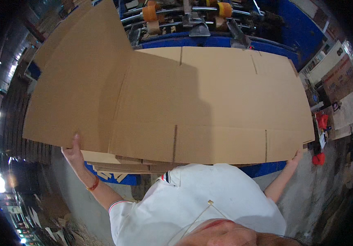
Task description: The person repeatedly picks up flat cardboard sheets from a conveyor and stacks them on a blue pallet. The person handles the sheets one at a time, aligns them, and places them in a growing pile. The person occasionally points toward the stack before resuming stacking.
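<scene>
Left hand [74, 153] has the near edge of a big brown cardboard sheet [160, 102] pinched, thumb flat on top and the fingers out of sight underneath, so it's closed down to about the thickness of the board. Right hand [296, 158] is way over at the near right corner, closed on the edge there too, though most of its fingers are hidden so I can't really tell how they're wrapped. Arms are spread pretty wide.

The sheet itself sits right in front of the person's white shirt [225, 192], spanning most of the view between the two hands. Its left panel looks angled up along a crease and reaches off toward the upper left. There are two dark slots along the near edge and two more along the far one, plus a long crease running near the person's side. A shadow covers a good chunk of the left half.

Under the near edge you can see a stack of more cardboard [133, 167]. Just past the far edge is a machine [188, 18] with metal shafts, orange rollers [149, 13] and a blue frame [307, 30]. There's a reddish band [94, 184] on the left wrist, and grey floor [86, 209] below.
</scene>
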Motion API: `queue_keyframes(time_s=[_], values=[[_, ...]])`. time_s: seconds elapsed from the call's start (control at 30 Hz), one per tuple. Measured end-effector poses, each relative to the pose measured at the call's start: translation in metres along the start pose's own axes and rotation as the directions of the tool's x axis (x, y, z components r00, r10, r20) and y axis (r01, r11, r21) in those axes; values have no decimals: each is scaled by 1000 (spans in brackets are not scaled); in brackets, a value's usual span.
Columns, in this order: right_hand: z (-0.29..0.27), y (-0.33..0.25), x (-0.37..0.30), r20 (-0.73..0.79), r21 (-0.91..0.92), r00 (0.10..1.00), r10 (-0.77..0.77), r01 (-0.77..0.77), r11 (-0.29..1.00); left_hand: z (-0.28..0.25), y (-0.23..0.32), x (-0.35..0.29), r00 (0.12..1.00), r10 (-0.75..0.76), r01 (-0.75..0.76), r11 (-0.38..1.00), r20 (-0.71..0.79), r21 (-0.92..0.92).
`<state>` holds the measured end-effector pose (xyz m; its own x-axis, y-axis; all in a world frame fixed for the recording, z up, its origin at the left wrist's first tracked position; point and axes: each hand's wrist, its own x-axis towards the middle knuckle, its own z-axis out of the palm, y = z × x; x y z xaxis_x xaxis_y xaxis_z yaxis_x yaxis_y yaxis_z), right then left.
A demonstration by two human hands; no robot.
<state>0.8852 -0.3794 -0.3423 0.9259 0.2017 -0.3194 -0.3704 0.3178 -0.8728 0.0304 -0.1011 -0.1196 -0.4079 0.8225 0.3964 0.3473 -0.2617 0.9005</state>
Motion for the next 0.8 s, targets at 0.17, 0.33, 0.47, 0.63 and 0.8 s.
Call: queue_keyframes(time_s=[0.17,0.33,0.47,0.63,0.8], values=[[96,-20,-128,-41,171,974,-222,226,959,46,-29,-20,991,132,-130,990,-33,56],[214,-26,-218,630,-246,168,-758,969,11,84,-41,-34,987,64,-67,998,144,14],[260,-3,-244,766,28,-59,-641,998,-58,147,-34,-69,838,301,-362,931,456,51],[260,37,-280,939,106,-126,-320,991,-80,200,-12,-122,417,311,-788,592,854,169],[247,89,-274,986,161,-167,-3,952,-259,208,-25,-123,341,261,-816,560,903,147]])
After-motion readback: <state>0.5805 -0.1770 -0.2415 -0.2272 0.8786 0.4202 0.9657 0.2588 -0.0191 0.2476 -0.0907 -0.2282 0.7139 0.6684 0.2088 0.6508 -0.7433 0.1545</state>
